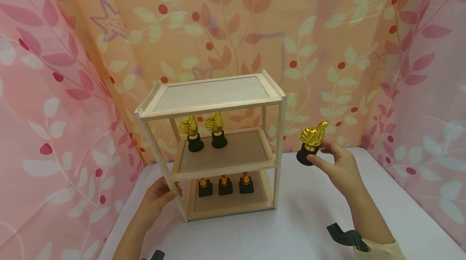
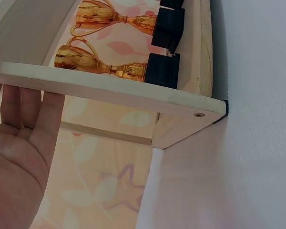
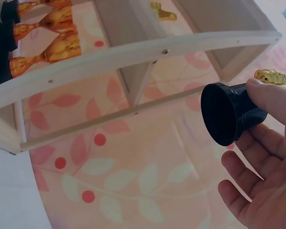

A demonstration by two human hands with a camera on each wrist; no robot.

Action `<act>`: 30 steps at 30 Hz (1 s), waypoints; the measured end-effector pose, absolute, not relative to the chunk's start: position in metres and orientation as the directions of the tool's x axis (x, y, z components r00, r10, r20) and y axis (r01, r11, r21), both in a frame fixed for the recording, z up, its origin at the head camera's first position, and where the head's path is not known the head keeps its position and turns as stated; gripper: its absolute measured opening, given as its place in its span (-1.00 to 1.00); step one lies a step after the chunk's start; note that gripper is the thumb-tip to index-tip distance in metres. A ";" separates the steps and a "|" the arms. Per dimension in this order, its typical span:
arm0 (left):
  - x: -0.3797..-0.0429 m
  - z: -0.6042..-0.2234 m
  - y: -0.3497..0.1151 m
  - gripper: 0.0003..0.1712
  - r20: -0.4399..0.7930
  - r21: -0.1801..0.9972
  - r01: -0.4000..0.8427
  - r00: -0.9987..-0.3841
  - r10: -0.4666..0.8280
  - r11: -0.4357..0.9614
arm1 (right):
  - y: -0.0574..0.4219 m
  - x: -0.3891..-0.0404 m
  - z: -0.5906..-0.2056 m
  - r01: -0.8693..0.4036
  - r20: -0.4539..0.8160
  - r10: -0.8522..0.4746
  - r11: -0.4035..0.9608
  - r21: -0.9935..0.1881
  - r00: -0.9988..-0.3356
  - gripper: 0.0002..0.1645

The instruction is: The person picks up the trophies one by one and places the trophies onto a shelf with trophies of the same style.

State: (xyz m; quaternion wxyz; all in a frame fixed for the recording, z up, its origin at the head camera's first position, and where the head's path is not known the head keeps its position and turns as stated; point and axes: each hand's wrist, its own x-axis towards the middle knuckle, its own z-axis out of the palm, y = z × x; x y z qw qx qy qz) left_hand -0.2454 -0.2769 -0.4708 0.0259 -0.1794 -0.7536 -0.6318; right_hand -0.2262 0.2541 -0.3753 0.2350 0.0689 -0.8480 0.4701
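A gold thumbs-up trophy (image 1: 311,138) with a round black base is pinched by my right hand (image 1: 340,167), to the right of a three-tier wooden shelf (image 1: 280,138). In the right wrist view the hollow underside of its base (image 3: 220,114) faces the camera. My left hand (image 1: 155,203) grips the shelf's front left post (image 2: 109,88), thumb on one side and fingers on the other. Two more thumbs-up trophies, one (image 1: 194,134) left of the other (image 1: 218,132), stand on the middle tier. Three gold cup trophies (image 1: 225,185) with square black bases line the bottom tier, their tops hidden.
The shelf's top board (image 1: 214,93) has raised side rails. It stands on a white-covered table (image 1: 302,219). Flowered curtains (image 1: 320,49) enclose the table at the back and both sides. A black strap (image 1: 346,237) is around the right wrist.
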 end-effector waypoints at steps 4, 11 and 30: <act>-0.245 -0.472 -0.278 -0.71 0.259 0.945 0.297 -0.937 0.235 0.141 | 0.249 -0.219 -0.370 -0.370 0.487 0.089 0.536 -0.759 -0.869 -0.47; -0.244 -0.475 -0.281 -0.73 0.254 0.948 0.290 -0.938 0.235 0.133 | 0.241 -0.208 -0.363 -0.423 0.519 0.062 0.503 -0.754 -0.852 -0.51; -0.246 -0.473 -0.278 -0.68 0.259 0.949 0.292 -0.937 0.236 0.120 | 0.219 -0.179 -0.349 -0.535 0.599 -0.021 0.474 -0.699 -0.801 -0.44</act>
